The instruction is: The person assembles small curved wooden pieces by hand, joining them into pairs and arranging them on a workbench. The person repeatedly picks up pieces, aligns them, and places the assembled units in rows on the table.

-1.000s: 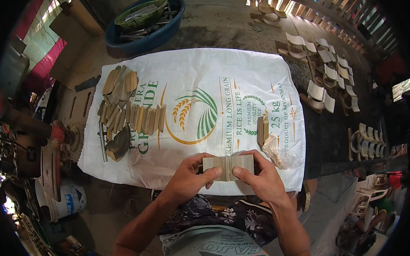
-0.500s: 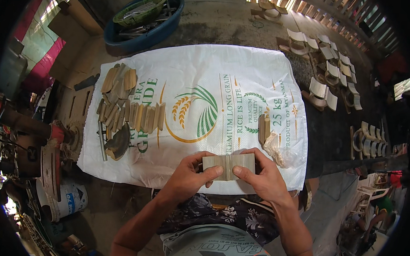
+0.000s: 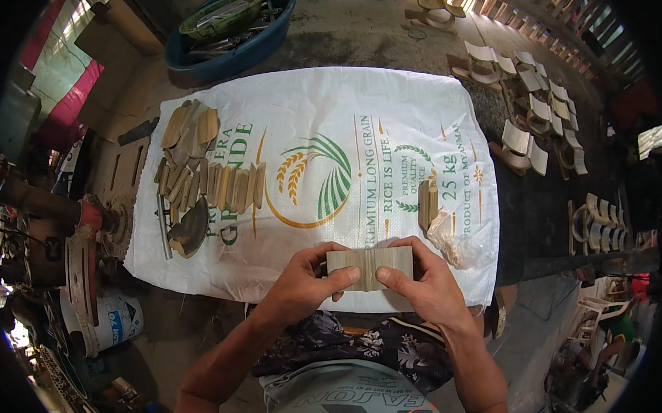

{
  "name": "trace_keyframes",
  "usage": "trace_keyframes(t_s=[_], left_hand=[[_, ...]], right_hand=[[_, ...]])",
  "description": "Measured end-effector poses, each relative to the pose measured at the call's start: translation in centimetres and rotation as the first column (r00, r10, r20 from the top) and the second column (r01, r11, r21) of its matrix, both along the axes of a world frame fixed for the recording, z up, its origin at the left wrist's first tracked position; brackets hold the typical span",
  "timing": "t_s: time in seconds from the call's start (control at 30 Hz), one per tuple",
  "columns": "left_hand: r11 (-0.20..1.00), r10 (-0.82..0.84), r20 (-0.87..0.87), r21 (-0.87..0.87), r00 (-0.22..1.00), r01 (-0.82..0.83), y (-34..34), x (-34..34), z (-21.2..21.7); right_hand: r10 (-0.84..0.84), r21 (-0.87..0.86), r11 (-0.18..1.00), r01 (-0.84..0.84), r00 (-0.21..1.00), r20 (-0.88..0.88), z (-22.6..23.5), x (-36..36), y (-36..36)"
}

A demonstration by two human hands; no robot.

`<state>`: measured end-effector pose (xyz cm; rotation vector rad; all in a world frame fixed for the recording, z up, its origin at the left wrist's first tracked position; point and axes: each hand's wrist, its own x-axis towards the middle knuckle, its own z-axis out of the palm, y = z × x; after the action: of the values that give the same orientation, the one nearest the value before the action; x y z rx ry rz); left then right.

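Between my hands, over the near edge of a white woven sack point(image 3: 321, 95), is a pale grey-brown wooden piece point(image 3: 369, 260) with fine vertical lines down its middle. I cannot tell whether it is one piece or two set edge to edge. My left hand point(image 3: 317, 274) grips its left end, thumb on the face and fingers behind. At the right end, my right hand point(image 3: 420, 277) holds it the same way. Just beyond the right hand lie some narrow wooden strips point(image 3: 428, 203) and a crumpled clear plastic bag point(image 3: 445, 239).
Several small wooden pieces point(image 3: 232, 187) lie in a row and a heap on the sack's left, beside a dark curved piece point(image 3: 189, 230). A blue basin point(image 3: 275, 45) holds a green basket point(image 3: 206, 25) and metal parts. Curved pale pieces point(image 3: 515, 137) stand in groups at right.
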<state>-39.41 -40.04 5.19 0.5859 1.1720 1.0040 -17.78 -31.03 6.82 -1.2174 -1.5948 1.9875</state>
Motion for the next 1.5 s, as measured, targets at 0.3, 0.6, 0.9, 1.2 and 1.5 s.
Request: trace_keyframes(t_s=[0.3, 0.6, 0.9, 1.2, 1.5], left_hand=[[1.000, -0.016, -0.020, -0.015, 1.000, 0.015, 0.0, -0.1, 0.0], [1.000, -0.012, -0.004, 0.004, 1.000, 0.012, -0.1, -0.1, -0.5], [0.997, 0.053, -0.021, 0.062, 0.998, -0.051, -0.3, -0.6, -0.1], [0.968, 0.124, -0.433, 0.249, 0.893, -0.014, -3.5, -1.9, -1.9], [0.837, 0.155, -0.824, 0.403, 0.545, 0.371, -2.1, -1.8, -1.4]], right_hand=[[0.009, -0.019, 1.000, -0.009, 1.000, 0.007, 0.2, 0.0, 0.1], [0.039, 0.010, 0.999, -0.039, 0.999, 0.033, 0.1, 0.1, 0.3], [-0.032, -0.057, 0.998, 0.028, 0.997, -0.071, 0.7, 0.1, 0.5], [-0.330, -0.034, 0.944, 0.329, 0.934, -0.136, 0.4, 5.6, -2.5], [-0.486, -0.014, 0.873, 0.488, 0.866, -0.119, 0.9, 11.2, -4.2]])
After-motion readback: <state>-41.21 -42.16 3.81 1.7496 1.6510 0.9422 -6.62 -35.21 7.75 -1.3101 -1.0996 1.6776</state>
